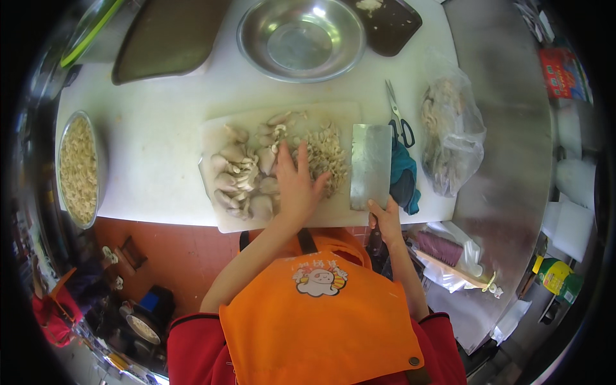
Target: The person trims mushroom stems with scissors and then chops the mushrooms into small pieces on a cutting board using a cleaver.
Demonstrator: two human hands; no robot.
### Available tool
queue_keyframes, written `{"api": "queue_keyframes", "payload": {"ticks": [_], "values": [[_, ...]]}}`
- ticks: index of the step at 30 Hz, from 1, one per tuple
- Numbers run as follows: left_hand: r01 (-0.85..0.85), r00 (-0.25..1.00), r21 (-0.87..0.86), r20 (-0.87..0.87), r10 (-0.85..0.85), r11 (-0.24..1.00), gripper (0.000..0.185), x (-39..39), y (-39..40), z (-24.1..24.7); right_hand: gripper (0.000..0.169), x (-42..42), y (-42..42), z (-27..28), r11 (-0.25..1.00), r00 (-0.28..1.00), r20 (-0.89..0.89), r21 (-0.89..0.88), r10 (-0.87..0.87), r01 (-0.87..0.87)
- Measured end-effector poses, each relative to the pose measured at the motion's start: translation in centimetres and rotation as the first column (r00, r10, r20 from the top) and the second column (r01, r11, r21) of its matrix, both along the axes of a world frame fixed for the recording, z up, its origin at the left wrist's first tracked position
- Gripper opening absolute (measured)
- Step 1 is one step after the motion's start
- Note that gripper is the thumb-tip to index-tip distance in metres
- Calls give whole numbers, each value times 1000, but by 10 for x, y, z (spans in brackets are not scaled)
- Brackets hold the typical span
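Observation:
On the white cutting board [288, 223], oyster mushrooms [233, 178] lie in clusters at the left, and a heap of chopped mushrooms [332, 149] lies at the right. My left hand [299, 185] rests palm down between them with fingers spread; what its palm touches is hidden. A cleaver [370, 166] is in my right hand [385, 219], its fingers round the handle. The broad blade lies flat-side up over the board's right edge. Beside the blade is a teal cloth [404, 178], with black-handled scissors [399, 118] just above it.
A steel basin [301, 43] stands at the back between dark trays [168, 38]. A bowl of chopped pieces [79, 168] sits at the left edge. A plastic bag of mushrooms [452, 134] lies at the right. A brush [447, 255] lies lower right. A person [57, 308] is at far lower left.

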State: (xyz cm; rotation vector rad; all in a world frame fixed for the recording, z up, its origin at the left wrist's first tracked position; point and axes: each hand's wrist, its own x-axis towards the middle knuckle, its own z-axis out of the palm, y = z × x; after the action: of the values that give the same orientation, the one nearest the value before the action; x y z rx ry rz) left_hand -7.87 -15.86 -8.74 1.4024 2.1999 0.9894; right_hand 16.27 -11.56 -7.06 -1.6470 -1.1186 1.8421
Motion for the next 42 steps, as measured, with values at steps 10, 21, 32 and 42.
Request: {"api": "queue_keyframes", "payload": {"ticks": [10,21,32,42], "values": [[-65,988,20,-137,67,998,82,25,30,-17,20,-42,-7,-14,958,962,20,-96,272,-269],[-128,991,209,72,116,969,67,31,38,-4,26,-41,-1,5,945,948,-19,-75,317,-317],[-117,993,337,69,99,934,65,-15,130,70,17,-91,87,72,959,957,-72,40,281,-279],[-119,993,41,5,119,992,64,-132,262,59,18,-198,243,94,794,879,264,380,397,-474]]}}
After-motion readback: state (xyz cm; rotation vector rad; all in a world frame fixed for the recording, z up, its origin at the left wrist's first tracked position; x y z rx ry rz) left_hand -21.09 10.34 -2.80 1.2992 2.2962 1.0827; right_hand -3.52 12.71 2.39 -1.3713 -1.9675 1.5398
